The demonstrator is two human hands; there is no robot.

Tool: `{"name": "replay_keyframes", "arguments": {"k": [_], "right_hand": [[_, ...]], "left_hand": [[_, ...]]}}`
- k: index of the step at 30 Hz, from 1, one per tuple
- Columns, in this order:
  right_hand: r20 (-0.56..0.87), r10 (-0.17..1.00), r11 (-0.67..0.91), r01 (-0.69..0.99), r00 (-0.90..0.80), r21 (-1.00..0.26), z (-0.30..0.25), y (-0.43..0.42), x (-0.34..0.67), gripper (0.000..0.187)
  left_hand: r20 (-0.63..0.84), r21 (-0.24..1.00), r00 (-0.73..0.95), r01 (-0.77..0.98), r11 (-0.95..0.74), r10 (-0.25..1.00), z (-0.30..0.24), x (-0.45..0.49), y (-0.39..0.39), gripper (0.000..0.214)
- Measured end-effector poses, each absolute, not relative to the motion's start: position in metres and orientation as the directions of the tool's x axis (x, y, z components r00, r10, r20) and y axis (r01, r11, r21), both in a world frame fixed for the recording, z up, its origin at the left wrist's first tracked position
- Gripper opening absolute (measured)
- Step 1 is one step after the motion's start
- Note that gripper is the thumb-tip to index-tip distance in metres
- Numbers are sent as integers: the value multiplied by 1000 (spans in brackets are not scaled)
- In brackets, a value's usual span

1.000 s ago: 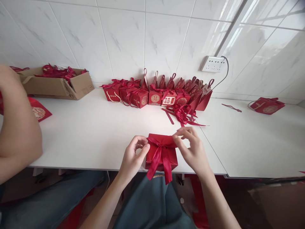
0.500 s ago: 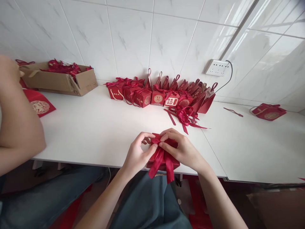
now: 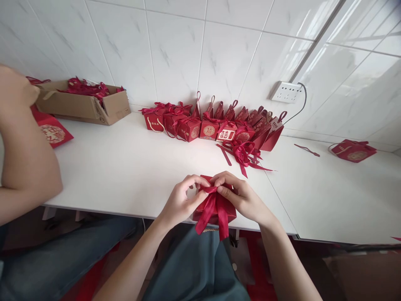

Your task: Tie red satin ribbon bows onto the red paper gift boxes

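A small red gift box (image 3: 230,211) sits at the table's front edge, right before me. On top of it lies a red satin ribbon (image 3: 206,213), its two tails hanging down over the near side. My left hand (image 3: 184,198) pinches the ribbon's left part between thumb and fingers. From the other side, my right hand (image 3: 239,196) pinches the same ribbon near its middle. Both hands rest close to the box top, fingertips nearly meeting. A bit of gold cord shows under the box's near edge.
Several finished red boxes (image 3: 189,130) stand by the tiled wall, loose ribbon bows (image 3: 242,154) in front. A cardboard box (image 3: 72,106) of ribbons is at the back left, beside a co-worker's arm (image 3: 31,150). Another red box (image 3: 354,151) stands far right, below a power socket (image 3: 285,92).
My fingertips have shifted slightly along the ribbon, and its folded middle shows more between them. At the left, the co-worker's arm and red box have moved a little.
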State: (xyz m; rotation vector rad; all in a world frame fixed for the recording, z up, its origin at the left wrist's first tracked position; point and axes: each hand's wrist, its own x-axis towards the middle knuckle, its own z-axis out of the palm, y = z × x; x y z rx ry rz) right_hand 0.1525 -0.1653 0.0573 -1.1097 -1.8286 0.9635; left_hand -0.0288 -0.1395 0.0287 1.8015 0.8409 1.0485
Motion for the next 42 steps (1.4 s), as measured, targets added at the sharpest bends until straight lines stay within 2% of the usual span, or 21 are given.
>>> {"name": "replay_keyframes", "arguments": {"k": [6,13,18,20,22,24,26,28,31,36,39,42], "right_hand": [[218,916,312,256,-337,-915,53,-163,156,15],[235,912,344,314,-337,-885,50,-163,154,19],[264,908,381,380,-326,-843,48,-162,151,19],[299,908,400,390,-294,-830,47,-164,152,16],[358,919,394,411,-165,-822,46,-169,156,18],[369,929,311,456,40,-834,45,-175,162,24],[307,932,175,504,193,-846,44,-181,166,30],[217,948,58,546,232,-836,43,-187,168,36],[79,981,-35,564,176,-825,39,-190,167,42],[-28,992,-72,367,123,-927,31,-186,165,45],[-76,994,-90,208,73,-974,28,-183,165,41],[-93,995,-97,95,47,-991,24,-181,164,40]], "left_hand": [[257,936,548,63,-345,796,35,-32,-135,11],[204,966,648,-13,-257,734,41,-27,-126,11],[184,983,622,-98,-157,761,41,-28,-120,14],[186,981,598,-64,-185,780,41,-30,-120,13],[194,969,565,18,-247,802,43,-35,-120,12],[190,947,540,119,-298,820,46,-39,-121,15],[162,928,538,203,-314,827,50,-43,-122,22],[117,914,564,261,-310,817,54,-43,-123,28],[53,904,594,313,-291,803,56,-41,-123,30],[-3,953,590,247,-176,807,53,-39,-123,22],[-59,968,566,235,-92,822,49,-39,-124,29],[-58,965,550,245,-95,833,45,-39,-125,33]]}}
